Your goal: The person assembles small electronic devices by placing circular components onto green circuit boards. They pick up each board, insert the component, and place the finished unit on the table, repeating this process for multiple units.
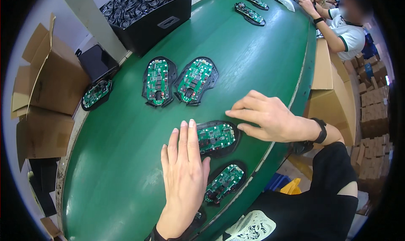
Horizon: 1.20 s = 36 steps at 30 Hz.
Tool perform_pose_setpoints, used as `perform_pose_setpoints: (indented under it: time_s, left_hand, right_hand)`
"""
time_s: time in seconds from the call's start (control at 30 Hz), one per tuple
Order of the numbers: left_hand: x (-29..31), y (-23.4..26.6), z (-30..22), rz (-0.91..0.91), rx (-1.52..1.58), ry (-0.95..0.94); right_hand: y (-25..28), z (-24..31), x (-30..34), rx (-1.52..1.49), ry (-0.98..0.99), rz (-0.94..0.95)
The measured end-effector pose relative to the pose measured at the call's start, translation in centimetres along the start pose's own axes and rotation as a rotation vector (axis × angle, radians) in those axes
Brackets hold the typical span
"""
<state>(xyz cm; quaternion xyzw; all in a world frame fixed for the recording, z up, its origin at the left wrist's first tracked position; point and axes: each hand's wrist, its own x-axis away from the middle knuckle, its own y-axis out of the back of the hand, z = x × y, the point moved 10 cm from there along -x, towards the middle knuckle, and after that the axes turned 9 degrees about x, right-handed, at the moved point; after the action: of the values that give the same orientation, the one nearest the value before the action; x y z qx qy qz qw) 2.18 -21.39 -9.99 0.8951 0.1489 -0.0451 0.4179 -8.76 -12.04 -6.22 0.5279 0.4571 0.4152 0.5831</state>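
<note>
A black plastic housing with a green circuit board [216, 138] lies on the green work surface in front of me, its left end partly hidden by my fingers. My left hand [183, 173] is stretched out flat, its fingers against or over that left end; whether they press on it I cannot tell. Just beyond the right end is my right hand [270, 118], thumb and index finger apart, with nothing visible between them. Closer to me, beside my left thumb, lies another housing with a board [225, 183]. Part of a further dark piece shows beside my left wrist.
Two board-fitted housings [158, 81] [196, 80] lie side by side farther off, another [97, 94] at the left edge. A black bin [156, 26] of black plastic parts stands at the back. Cardboard boxes [59, 85] [333, 102] flank the table. A co-worker [348, 34] works at far right.
</note>
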Motion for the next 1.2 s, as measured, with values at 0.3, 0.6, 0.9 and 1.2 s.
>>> perform_pose_setpoints:
  time_s: [0.3,0.6,0.9,1.2]
  left_hand:
    - [2.2,0.1,1.1,0.065,-0.081,0.087]
    - [2.8,0.7,1.6,0.041,0.003,0.136]
    - [2.0,0.9,1.3,0.035,0.030,0.137]
    - [1.8,0.8,1.4,0.050,0.025,0.147]
  right_hand:
    - [-1.6,2.0,-0.6,-0.203,0.143,-0.054]
    - [-2.7,2.4,-2.0,-0.343,0.112,0.076]
    - [-2.7,1.0,-2.2,-0.411,0.066,0.115]
    - [-1.7,2.2,-2.5,-0.287,0.091,0.063]
